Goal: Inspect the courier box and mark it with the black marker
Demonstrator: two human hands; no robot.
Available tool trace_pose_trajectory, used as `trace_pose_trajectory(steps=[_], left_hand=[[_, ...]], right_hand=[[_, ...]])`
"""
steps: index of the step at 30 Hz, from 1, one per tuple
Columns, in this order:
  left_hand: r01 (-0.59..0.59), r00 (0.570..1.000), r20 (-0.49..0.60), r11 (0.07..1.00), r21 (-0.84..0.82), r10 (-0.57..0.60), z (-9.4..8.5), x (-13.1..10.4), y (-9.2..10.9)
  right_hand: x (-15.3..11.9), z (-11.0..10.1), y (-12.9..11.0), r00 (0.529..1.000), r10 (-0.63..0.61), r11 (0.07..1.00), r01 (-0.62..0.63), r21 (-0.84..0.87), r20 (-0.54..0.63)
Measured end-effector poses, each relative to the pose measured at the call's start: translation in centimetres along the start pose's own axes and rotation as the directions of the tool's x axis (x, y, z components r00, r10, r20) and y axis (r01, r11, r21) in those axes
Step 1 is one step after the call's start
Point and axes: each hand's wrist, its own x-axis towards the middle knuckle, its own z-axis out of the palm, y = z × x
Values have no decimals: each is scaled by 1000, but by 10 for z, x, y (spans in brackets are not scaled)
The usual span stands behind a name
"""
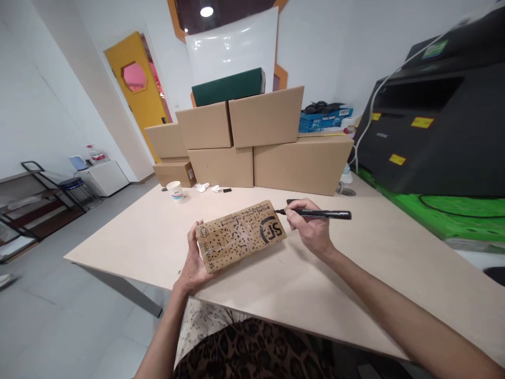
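SF Express box, dot-speckled, was by the tabletop's near edge, left hand clasping its left end; right hand pinched black marker, tip at box's far right corner.

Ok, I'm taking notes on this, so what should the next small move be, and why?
Probably dot the box near its right end: the right hand holds the marker, tip by that edge, the left hand grips the other end, and dots look sparser around the logo than mid-face.
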Motion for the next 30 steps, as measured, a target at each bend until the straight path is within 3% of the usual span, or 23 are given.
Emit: trace_pose_trajectory(steps=[4,8,15,21,26,30], left_hand=[[-37,999,8,999,22,37,-1,-1,-1],[-42,999,-22,998,48,43,0,-1,0],[-73,997,-20,994,78,75,0,-1,0],[-78,996,-28,993,89,81,0,0,0],[-70,997,-37,993,95,73,1,-1,1],[-63,997,-49,993,96,68,2,-1,2]], right_hand=[[-2,2,-4,993,-110,978,115,-176,42],[-2,6,-7,991,-109,959,125,-253,78],[-7,5,-5,1000,16,995,-19,-100,-23],[-9,5,-3,991,66,991,-51,-123,120],[-14,6,-6,998,37,995,-32,-100,50],[-14,7,-11,993,52,991,-37,-132,110]])
